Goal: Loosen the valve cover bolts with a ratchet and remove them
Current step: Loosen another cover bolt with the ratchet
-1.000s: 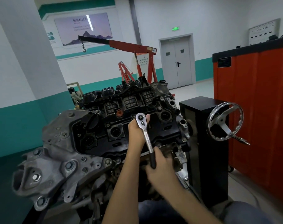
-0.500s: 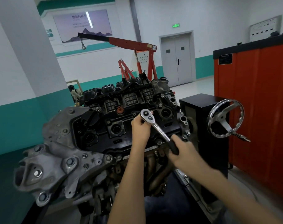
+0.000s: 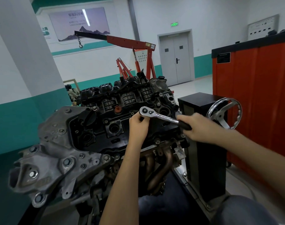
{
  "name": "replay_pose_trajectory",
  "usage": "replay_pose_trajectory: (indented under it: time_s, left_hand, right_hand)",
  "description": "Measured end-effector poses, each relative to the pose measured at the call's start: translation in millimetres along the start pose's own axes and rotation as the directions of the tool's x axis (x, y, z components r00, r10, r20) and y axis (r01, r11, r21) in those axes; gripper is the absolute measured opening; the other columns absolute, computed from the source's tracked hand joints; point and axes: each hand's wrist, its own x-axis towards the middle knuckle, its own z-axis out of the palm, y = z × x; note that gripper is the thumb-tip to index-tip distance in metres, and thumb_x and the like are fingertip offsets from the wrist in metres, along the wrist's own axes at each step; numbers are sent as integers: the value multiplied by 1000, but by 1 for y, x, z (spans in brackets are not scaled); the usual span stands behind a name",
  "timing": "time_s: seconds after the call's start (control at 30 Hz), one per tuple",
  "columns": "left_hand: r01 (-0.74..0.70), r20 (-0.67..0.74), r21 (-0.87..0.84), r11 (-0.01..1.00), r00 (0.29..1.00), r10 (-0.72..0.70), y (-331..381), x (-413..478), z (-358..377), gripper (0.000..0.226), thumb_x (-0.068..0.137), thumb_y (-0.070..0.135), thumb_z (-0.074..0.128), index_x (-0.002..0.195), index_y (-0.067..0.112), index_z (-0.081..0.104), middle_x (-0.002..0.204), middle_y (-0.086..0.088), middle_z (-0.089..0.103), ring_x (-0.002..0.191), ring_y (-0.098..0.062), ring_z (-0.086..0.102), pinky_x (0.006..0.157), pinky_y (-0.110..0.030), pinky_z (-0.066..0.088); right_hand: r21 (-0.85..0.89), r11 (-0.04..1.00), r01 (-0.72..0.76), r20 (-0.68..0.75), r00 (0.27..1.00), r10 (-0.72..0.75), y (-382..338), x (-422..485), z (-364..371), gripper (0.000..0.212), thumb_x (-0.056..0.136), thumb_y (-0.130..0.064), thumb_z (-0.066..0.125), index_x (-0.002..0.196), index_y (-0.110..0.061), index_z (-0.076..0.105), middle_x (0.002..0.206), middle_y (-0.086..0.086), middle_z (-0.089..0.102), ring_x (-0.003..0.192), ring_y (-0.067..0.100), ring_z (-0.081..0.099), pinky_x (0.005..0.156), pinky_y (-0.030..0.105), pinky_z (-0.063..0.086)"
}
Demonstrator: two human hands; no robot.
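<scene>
The left hand point(image 3: 138, 125) rises from the 6 o'clock edge of the view. Its fingers are curled just under the round head of the long chrome steel ratchet point(image 3: 162, 116) with a black rubber grip, and they pinch the part below the head. The right hand point(image 3: 198, 127) is clenched around the black grip. From the head, the handle points to about 4 o'clock. The head sits over the near right part of the black plastic valve cover point(image 3: 115, 127), between 2 round wells. The bolt under it is hidden by the head and the fingers, so I cannot tell its state.

The valve cover lies on top of the engine, tilted toward the camera. At 8 o'clock from the hands is the grey cast aluminium end cover point(image 3: 57, 151) with several bolt heads. At 6 o'clock, under the cover, are the brown rusty exhaust pipes point(image 3: 161, 161). At 3 o'clock, just beside the right hand, stands a shiny metal handwheel point(image 3: 224, 114) on a black box stand point(image 3: 203, 151). Behind it is a tall red metal cabinet point(image 3: 260, 95). At 12 o'clock, far behind the engine, stand a red engine crane point(image 3: 130, 42) and a grey double door point(image 3: 175, 57).
</scene>
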Motion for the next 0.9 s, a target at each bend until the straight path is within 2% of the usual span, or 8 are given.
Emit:
replay_pose_trajectory:
  time_s: [0.07,0.13,0.3,0.43,0.6,0.73,0.83,0.9]
  left_hand:
    - [-2,-32,-23,1000,999,1,-3,-1,1,29,96,8,52,71,18,64,58,12,49,56,-2,39,54,-15,32]
    - [9,-59,-71,997,998,-13,-8,-2,0,29,97,11,55,70,13,64,56,12,46,58,-6,38,57,-22,33]
    - [62,-158,-218,974,983,-98,-9,-3,11,45,95,18,63,55,28,44,54,16,41,59,-3,38,59,-20,33]
    - [40,-167,-251,967,982,-84,-12,0,11,29,97,10,58,71,22,54,71,4,55,74,-12,52,73,-23,45]
    - [-78,-8,-10,997,997,78,-5,-2,-11,34,92,25,67,68,4,54,66,-12,58,67,-14,52,69,-31,44]
    - [-176,168,64,982,972,163,12,3,-22,32,92,18,65,62,26,62,61,7,62,64,-6,57,66,-19,45]
    - [-116,109,2,993,987,115,9,-4,-17,42,95,12,60,62,37,64,59,15,61,61,-1,53,66,-14,43]
    - [-99,30,-80,992,994,101,4,-8,-9,44,96,14,61,59,37,59,61,20,60,65,7,53,66,-8,42]
  right_hand:
    - [-185,982,43,-37,998,-51,0,11,-9,19,87,-14,61,103,-20,53,68,-6,46,61,18,48,60,28,36]
    - [-166,986,-14,-96,995,-2,-8,5,6,20,86,-17,61,101,-24,50,70,-4,46,62,20,47,60,28,35]
    - [463,873,-155,-141,959,245,-67,-34,86,27,83,-8,60,84,-25,39,61,0,49,50,14,48,45,18,37]
    - [647,743,-170,-113,942,315,-102,-28,119,26,86,-7,56,97,-26,42,63,-1,47,45,6,45,42,16,36]
    - [404,906,-129,-25,988,151,-55,-24,74,25,82,-4,57,90,-25,47,73,9,56,61,25,53,54,24,42]
    - [93,996,0,78,997,-7,-9,1,11,24,85,-4,61,98,-24,57,73,-3,58,60,11,59,56,24,50]
    - [-149,985,86,3,996,-86,-2,16,-8,19,86,-12,62,102,-21,57,66,-11,45,61,15,54,57,23,37]
    - [-85,996,32,-41,998,-36,-3,8,6,20,85,-13,63,102,-21,56,69,-4,48,63,22,55,60,28,41]
